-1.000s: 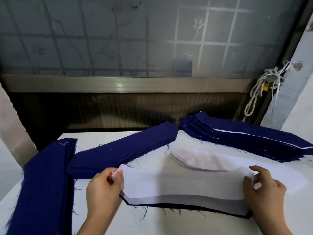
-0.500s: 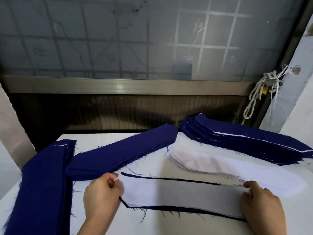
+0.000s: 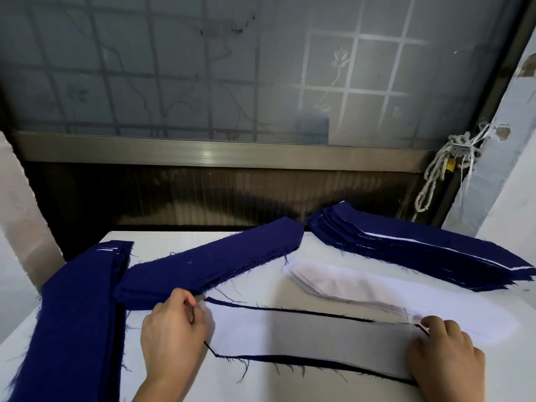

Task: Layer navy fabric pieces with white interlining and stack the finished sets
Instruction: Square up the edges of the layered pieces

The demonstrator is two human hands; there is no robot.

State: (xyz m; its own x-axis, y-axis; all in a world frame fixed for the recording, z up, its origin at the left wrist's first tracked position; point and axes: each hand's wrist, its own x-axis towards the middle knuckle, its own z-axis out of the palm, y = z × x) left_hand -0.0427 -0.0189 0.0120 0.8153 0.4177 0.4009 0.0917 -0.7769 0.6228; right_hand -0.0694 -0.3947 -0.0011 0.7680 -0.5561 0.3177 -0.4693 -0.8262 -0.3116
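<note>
A frosted window with a metal grille (image 3: 232, 82) fills the wall behind a white table (image 3: 179, 242), and a knotted rope (image 3: 446, 163) hangs at about two o'clock. In front of the person a white interlining piece (image 3: 304, 335) lies flat on a navy piece (image 3: 290, 358), whose frayed dark edge shows along the near and far sides. The left hand (image 3: 171, 338) is at the strip's nine o'clock end, thumb and forefinger pinching the white corner. The right hand (image 3: 443, 355) sits on the three o'clock end, knuckles up and fingers curled; from here I cannot tell whether it pinches the layers or only presses on them. Just past the strip, toward one o'clock, lies a stack of white interlining (image 3: 348, 285). Beyond that, a stack of navy sets (image 3: 420, 253) shows thin white edges between layers. A thick pile of navy pieces (image 3: 217, 268) runs from ten to twelve o'clock, and another navy pile (image 3: 78, 314) lies along the nine o'clock edge.
</note>
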